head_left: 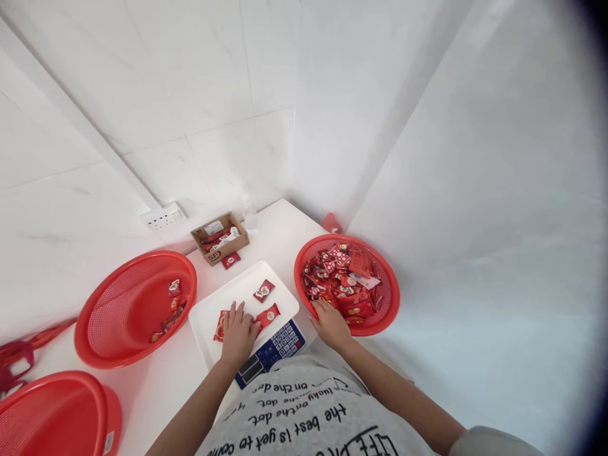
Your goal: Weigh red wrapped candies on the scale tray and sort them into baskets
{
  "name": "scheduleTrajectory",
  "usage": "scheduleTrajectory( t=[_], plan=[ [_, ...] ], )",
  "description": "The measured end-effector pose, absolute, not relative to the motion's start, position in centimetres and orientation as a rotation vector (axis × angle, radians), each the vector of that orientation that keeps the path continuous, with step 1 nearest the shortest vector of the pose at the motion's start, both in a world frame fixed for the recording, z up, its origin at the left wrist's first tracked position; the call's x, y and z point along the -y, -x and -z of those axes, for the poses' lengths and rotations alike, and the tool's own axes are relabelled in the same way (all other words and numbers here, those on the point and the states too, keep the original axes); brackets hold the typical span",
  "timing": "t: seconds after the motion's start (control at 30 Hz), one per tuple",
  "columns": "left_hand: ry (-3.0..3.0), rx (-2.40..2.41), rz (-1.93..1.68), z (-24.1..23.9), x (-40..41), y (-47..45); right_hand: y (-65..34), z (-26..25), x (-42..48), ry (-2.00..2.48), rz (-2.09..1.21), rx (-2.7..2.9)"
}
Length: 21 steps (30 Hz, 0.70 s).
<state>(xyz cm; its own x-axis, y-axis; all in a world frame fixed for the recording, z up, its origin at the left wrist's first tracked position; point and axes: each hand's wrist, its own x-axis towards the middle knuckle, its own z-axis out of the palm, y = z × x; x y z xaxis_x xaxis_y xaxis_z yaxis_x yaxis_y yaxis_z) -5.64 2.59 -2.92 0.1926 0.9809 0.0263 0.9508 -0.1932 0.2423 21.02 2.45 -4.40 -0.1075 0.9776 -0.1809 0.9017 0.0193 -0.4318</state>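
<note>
My left hand [237,333] lies on the white scale pan [209,320], fingers stretched over a red packet [221,325]. Two more red packets, one [268,315] by my thumb and one [264,290] farther back, lie on the same pan. My right hand [329,323] rests at the near rim of the right red basket [389,304], which is heaped with several red packets [344,282]; its fingertips dip among them, and I cannot see whether they grip one. The scale's blue keypad [280,347] faces me.
A left red basket [102,329] holds a few packets. Another red basket [57,411] sits at the near left. A small cardboard box [221,239] with packets stands at the back, a loose packet [230,259] before it. White walls close off the back and right.
</note>
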Motion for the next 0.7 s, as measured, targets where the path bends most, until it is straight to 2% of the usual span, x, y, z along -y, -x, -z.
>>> scheduleTrajectory(
  t=[0.23,0.5,0.7],
  plan=[
    [-2.401,-1.771,-0.26,3.3,-4.2,3.5,-20.6,3.3,-2.9,2.022,-0.686,2.131],
    [-2.346,-1.76,0.008,2.7,-7.4,2.6,-20.8,3.6,-2.8,2.062,-0.695,2.125],
    [-2.323,-1.846,-0.052,2.9,-5.9,3.6,-21.3,4.1,-2.8,1.915,-0.802,1.991]
  ],
)
